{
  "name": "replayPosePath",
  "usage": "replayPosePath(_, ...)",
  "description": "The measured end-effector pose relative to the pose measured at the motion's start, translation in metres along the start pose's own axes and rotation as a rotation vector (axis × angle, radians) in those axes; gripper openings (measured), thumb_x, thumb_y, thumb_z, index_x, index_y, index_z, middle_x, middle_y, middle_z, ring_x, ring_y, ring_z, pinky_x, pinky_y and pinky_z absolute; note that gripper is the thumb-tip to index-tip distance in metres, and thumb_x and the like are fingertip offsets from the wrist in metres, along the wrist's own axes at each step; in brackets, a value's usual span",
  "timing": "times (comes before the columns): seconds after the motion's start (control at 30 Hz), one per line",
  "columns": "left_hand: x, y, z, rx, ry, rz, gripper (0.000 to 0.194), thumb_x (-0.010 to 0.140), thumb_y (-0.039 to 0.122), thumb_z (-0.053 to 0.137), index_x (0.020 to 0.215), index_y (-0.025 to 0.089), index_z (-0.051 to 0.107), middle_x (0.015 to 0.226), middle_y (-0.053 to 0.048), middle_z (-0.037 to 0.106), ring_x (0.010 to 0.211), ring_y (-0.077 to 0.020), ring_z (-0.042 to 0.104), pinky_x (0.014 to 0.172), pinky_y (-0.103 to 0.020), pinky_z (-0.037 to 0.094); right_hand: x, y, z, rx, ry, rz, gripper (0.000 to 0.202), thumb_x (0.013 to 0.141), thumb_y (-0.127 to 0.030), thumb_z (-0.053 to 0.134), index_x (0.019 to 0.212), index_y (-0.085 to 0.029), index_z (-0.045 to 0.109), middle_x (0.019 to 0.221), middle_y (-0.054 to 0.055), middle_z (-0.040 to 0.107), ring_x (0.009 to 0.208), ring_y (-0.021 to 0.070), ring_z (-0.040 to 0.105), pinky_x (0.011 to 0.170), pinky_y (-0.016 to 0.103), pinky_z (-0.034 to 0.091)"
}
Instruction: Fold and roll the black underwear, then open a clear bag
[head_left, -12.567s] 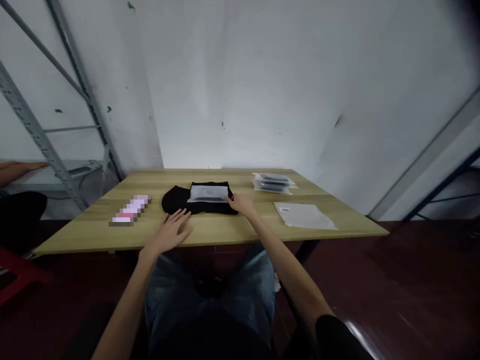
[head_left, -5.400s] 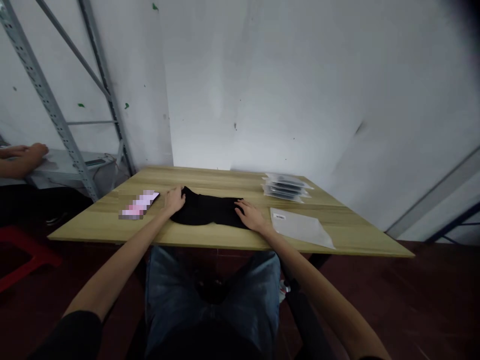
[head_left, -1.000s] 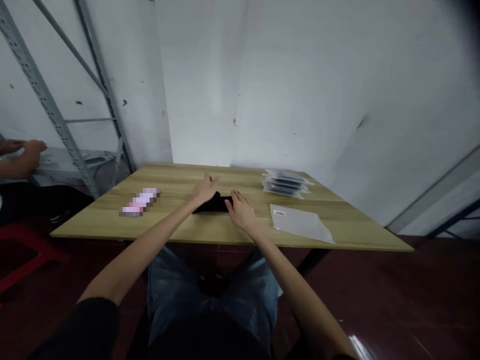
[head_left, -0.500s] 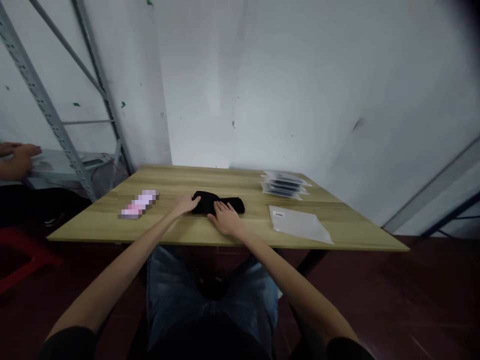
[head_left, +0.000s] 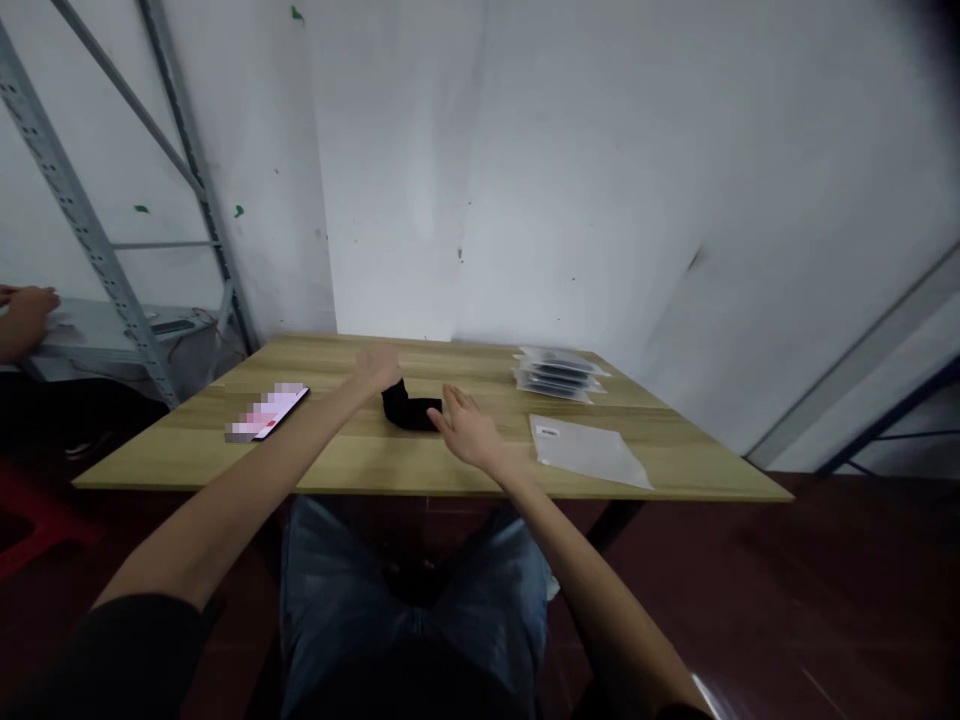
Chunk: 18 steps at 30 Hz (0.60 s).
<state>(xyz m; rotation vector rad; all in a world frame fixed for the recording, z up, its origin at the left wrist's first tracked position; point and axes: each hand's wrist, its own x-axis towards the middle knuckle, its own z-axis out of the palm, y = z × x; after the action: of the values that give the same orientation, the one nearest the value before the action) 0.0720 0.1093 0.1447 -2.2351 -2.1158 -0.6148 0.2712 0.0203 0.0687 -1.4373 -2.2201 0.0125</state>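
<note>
A small black folded cloth (head_left: 411, 411) lies in the middle of the wooden table (head_left: 352, 455). My left hand (head_left: 377, 365) is raised just above the cloth's left end, which rises to meet the fingers; it seems to pinch that end. My right hand (head_left: 465, 427) is spread flat, fingers apart, against the right side of the cloth, and it hides that end.
A phone (head_left: 268, 412) lies on the left of the table. A stack of packed clear bags (head_left: 559, 372) sits at the back right, with a flat empty bag (head_left: 589, 451) in front of it. A metal shelf frame (head_left: 82, 225) and another person's hand (head_left: 26, 305) are at far left.
The cloth has become shorter, folded in from the right. My left hand has risen from the table to the cloth's left end, and my right hand has shifted slightly right.
</note>
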Motion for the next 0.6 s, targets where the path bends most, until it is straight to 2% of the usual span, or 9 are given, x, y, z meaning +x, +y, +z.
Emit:
replayPosePath(0.1,-0.012,0.049,0.02,0.056,-0.021,0.058,0.026,0.093,0.021,0.063,0.111,0.006,0.076,0.118,-0.028,0.074,0.12,-0.0416,0.068,0.098,-0.047,0.053,-0.014,0.026,-0.022,0.015,0.054,0.087,0.068,0.112,-0.054,0.035,0.165,-0.012,0.039,0.169,0.019,0.042,0.157,0.0307,0.041,0.123,0.045,0.039)
replayPosePath(0.2,-0.032,0.091,0.042,0.073,-0.057,0.145,0.037,0.095,0.025,0.065,0.125,0.004,0.069,0.118,-0.029,0.074,0.117,-0.0409,0.07,0.095,-0.045,0.053,-0.021,0.051,-0.027,0.019,0.075,0.146,0.067,0.112,-0.052,0.035,0.164,-0.011,0.041,0.166,0.019,0.046,0.152,0.0312,0.047,0.119,0.043,0.043)
replayPosePath(0.27,-0.044,0.102,0.049,0.075,-0.051,0.176,0.043,0.1,0.033,0.06,0.132,0.006,0.065,0.116,-0.028,0.075,0.114,-0.0405,0.071,0.096,-0.046,0.053,-0.021,0.064,-0.021,0.014,0.044,0.188,0.062,0.113,-0.048,0.034,0.16,-0.01,0.046,0.16,0.02,0.054,0.146,0.0307,0.055,0.116,0.04,0.046)
replayPosePath(0.3,-0.048,0.1,0.049,0.077,-0.034,0.183,0.044,0.103,0.034,0.055,0.136,0.006,0.062,0.116,-0.027,0.075,0.114,-0.0398,0.072,0.096,-0.046,0.052,-0.019,0.068,-0.017,0.012,0.016,0.201,0.059,0.113,-0.046,0.033,0.158,-0.01,0.05,0.157,0.02,0.057,0.143,0.03,0.058,0.114,0.039,0.047)
replayPosePath(0.33,-0.052,0.095,0.048,0.08,-0.012,0.187,0.045,0.105,0.035,0.048,0.14,0.007,0.058,0.117,-0.027,0.075,0.114,-0.0394,0.072,0.097,-0.047,0.051,-0.017,0.07,-0.012,0.012,-0.014,0.209,0.057,0.114,-0.043,0.032,0.156,-0.011,0.052,0.154,0.02,0.061,0.14,0.0292,0.061,0.113,0.038,0.048)
replayPosePath(0.4,-0.057,0.07,0.043,0.092,0.024,0.18,0.048,0.108,0.037,0.04,0.144,0.009,0.053,0.119,-0.026,0.074,0.115,-0.0394,0.071,0.097,-0.048,0.051,-0.013,0.07,-0.001,0.02,-0.067,0.205,0.053,0.114,-0.04,0.033,0.155,-0.013,0.054,0.15,0.018,0.065,0.136,0.0276,0.065,0.111,0.036,0.049)
replayPosePath(0.53,-0.069,-0.004,0.04,0.066,-0.044,0.146,0.063,0.098,0.065,0.057,0.134,0.013,0.059,0.12,-0.022,0.074,0.112,-0.0403,0.07,0.09,-0.045,0.053,-0.01,0.05,0.016,0.035,-0.088,0.156,0.059,0.111,-0.046,0.047,0.163,-0.018,0.045,0.143,0.016,0.07,0.127,0.0293,0.07,0.106,0.037,0.051)
replayPosePath(0.6,-0.078,-0.036,0.048,-0.081,-0.127,0.232,0.066,0.092,0.065,0.066,0.138,0.018,0.057,0.111,-0.013,0.076,0.104,-0.0339,0.072,0.084,-0.039,0.054,-0.012,0.035,0.021,0.02,-0.062,0.138,0.067,0.107,-0.051,0.055,0.165,-0.021,0.041,0.14,0.015,0.072,0.12,0.0321,0.073,0.101,0.038,0.053)
